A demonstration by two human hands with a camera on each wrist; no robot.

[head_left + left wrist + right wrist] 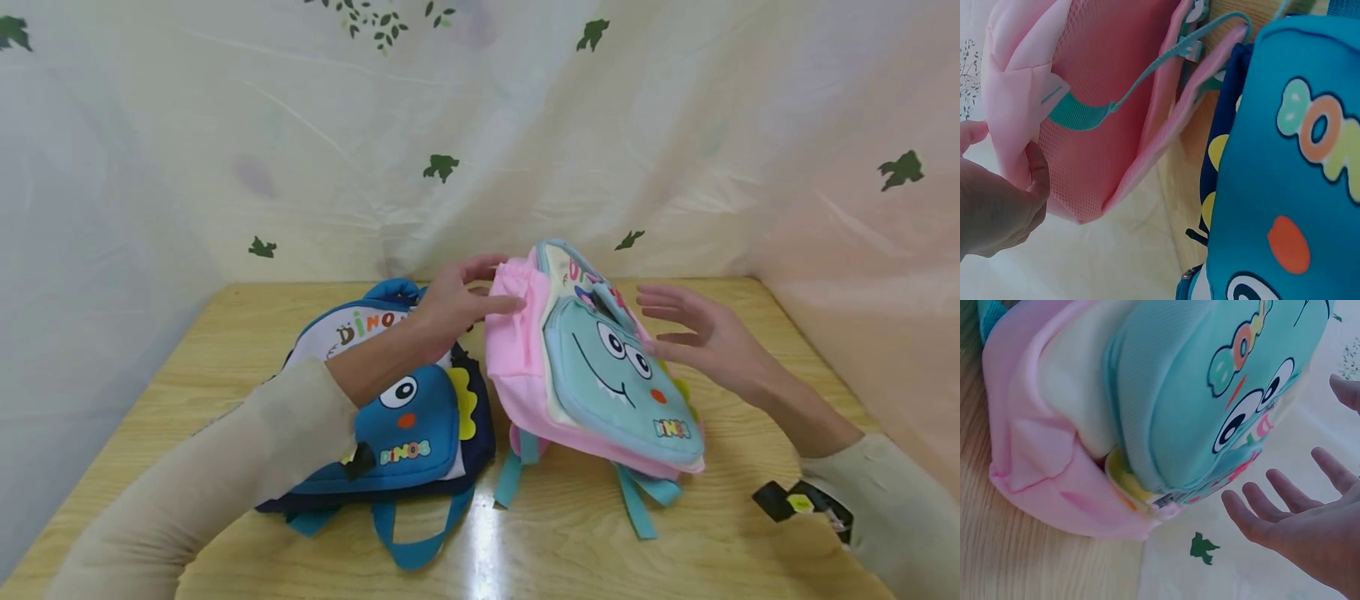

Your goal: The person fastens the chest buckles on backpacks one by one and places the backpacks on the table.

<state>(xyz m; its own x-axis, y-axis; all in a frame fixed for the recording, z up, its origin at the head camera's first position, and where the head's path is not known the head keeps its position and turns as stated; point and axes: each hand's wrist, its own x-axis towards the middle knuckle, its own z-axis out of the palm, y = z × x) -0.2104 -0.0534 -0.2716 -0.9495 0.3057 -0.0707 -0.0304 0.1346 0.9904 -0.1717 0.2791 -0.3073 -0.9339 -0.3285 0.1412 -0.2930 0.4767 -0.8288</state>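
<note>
A pink backpack (517, 358) with a light teal dinosaur front pocket (615, 375) leans tilted on the table, its left side raised. My left hand (457, 304) pinches its pink side at the upper left. The left wrist view shows the mesh back panel (1104, 162) and a teal strap (1082, 115) beside that hand (1004, 200). At the bag's right, my right hand (705, 333) is spread with fingers apart, palm toward the bag, holding nothing. A blue dinosaur backpack (420, 417) lies face up under my left forearm, partly hidden by it.
Both bags are on a light wooden table (570, 542). A pale curtain (525, 125) with green leaf shapes hangs along the back and sides. The blue bag's handle loop (420, 550) and the pink bag's teal straps (633, 504) trail toward the front edge.
</note>
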